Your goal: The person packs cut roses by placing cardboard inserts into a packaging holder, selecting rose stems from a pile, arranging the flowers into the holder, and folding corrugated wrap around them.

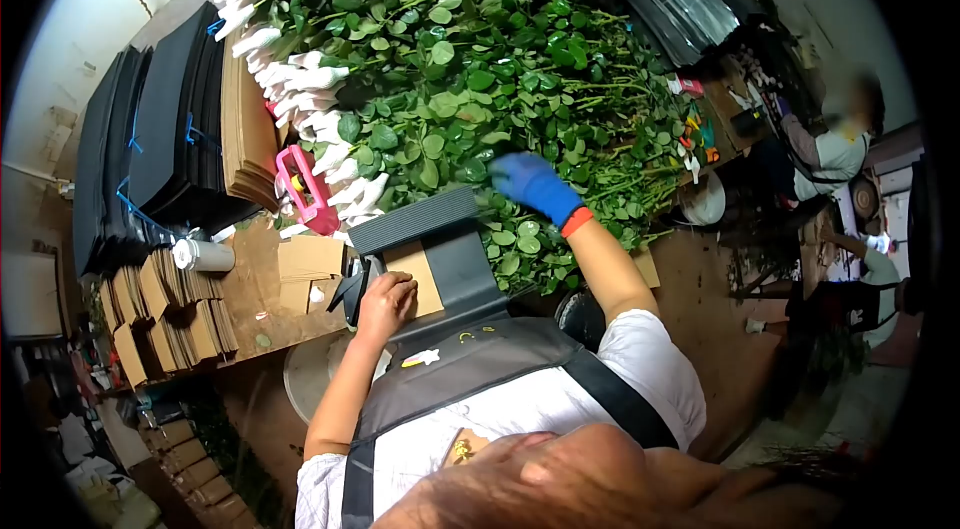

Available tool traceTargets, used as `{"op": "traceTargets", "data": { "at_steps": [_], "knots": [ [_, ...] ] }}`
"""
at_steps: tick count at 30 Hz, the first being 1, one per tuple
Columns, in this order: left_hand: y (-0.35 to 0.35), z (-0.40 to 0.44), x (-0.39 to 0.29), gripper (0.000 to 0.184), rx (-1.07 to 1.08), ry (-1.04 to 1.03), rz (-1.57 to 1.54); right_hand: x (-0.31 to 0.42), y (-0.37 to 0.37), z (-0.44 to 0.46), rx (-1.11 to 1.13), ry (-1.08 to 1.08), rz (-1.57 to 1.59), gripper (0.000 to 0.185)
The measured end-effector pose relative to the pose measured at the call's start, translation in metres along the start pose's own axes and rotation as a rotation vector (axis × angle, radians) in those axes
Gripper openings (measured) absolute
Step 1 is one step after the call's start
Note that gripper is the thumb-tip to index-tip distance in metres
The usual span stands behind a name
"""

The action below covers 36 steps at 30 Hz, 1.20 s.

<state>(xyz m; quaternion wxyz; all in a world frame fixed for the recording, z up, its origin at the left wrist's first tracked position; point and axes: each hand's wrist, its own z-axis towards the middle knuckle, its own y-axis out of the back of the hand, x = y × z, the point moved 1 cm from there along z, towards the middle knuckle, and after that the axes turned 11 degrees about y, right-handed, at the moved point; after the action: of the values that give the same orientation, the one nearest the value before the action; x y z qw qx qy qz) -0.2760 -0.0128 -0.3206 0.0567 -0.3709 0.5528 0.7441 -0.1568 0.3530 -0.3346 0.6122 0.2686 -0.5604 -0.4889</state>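
Note:
My left hand [388, 304] is bare, its fingers curled at the edge of a brown cardboard piece [424, 289]. The cardboard lies on a dark sheet [462, 269] in front of my apron, beside a grey ribbed strip [415, 219]. My right hand [535, 186], in a blue glove with a red cuff, reaches over the leafy flower stems [440, 119]. Motion and leaves hide its fingertips, so its grip is unclear. White sleeves [310, 79] cover the flower heads along the left of the pile. A black tool-like object [350, 297] lies beside my left wrist.
A pink tape dispenser [307, 191] stands left of the stems. Black sheets [180, 119] and brown cardboard [250, 119] are stacked behind a white bottle [203, 254]. Folded cardboard pieces [165, 314] line the table's left edge. Two people [835, 154] are at the right.

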Motion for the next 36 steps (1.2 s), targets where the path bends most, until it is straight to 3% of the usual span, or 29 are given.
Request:
{"op": "traceTargets", "data": {
  "at_steps": [3,5,8,15,16,17,21,22,23,25,28,31,33,35,36],
  "knots": [
    [0.001,0.002,0.0,0.016,0.002,-0.002,0.01,0.03,0.071,0.05,-0.253,-0.057,-0.081,0.025],
    [-0.001,0.002,0.0,0.016,0.002,-0.007,0.013,0.01,0.073,0.081,-0.221,-0.013,-0.476,0.031],
    [0.003,0.003,-0.005,0.015,0.0,-0.014,0.021,-0.029,0.04,0.119,-0.075,-0.052,-0.734,0.034],
    [0.005,0.0,-0.006,0.014,-0.007,-0.014,0.017,-0.014,0.061,0.125,0.158,-0.168,-0.554,0.014],
    [0.004,0.0,-0.003,0.014,-0.013,-0.016,0.019,-0.022,0.049,0.11,0.041,-0.087,-0.594,0.009],
    [0.0,0.002,-0.002,0.014,-0.025,-0.018,0.017,-0.031,0.038,0.094,-0.092,0.024,-0.639,0.012],
    [0.001,0.001,-0.001,0.014,-0.023,-0.014,0.011,-0.044,0.054,0.099,-0.029,-0.003,-0.362,0.021],
    [0.004,0.001,0.002,0.014,-0.028,-0.027,0.017,-0.006,0.11,0.125,-0.002,-0.016,-0.629,0.024],
    [0.0,0.001,0.001,0.014,-0.036,-0.037,0.008,0.011,0.135,0.132,-0.026,-0.07,-0.662,0.031],
    [-0.002,0.0,0.002,0.015,-0.042,-0.031,0.004,0.031,0.158,0.124,-0.32,0.132,-0.663,0.037],
    [0.0,0.0,0.002,0.015,-0.025,-0.023,-0.015,0.056,0.16,0.104,-0.207,0.203,-0.479,0.043],
    [0.001,-0.001,0.002,0.015,-0.024,-0.056,-0.022,0.089,0.162,0.063,-0.402,0.414,-0.35,0.04],
    [0.005,-0.006,0.007,0.035,0.088,0.059,-0.046,0.102,0.157,0.017,-0.233,0.37,-0.34,0.042],
    [0.014,-0.004,0.004,0.056,0.123,0.154,-0.095,0.094,0.144,-0.027,-0.011,0.283,-0.069,0.042],
    [0.007,-0.008,0.015,0.084,0.054,-0.044,-0.09,0.079,0.131,-0.053,0.038,0.266,-0.082,0.042]
  ]
}}
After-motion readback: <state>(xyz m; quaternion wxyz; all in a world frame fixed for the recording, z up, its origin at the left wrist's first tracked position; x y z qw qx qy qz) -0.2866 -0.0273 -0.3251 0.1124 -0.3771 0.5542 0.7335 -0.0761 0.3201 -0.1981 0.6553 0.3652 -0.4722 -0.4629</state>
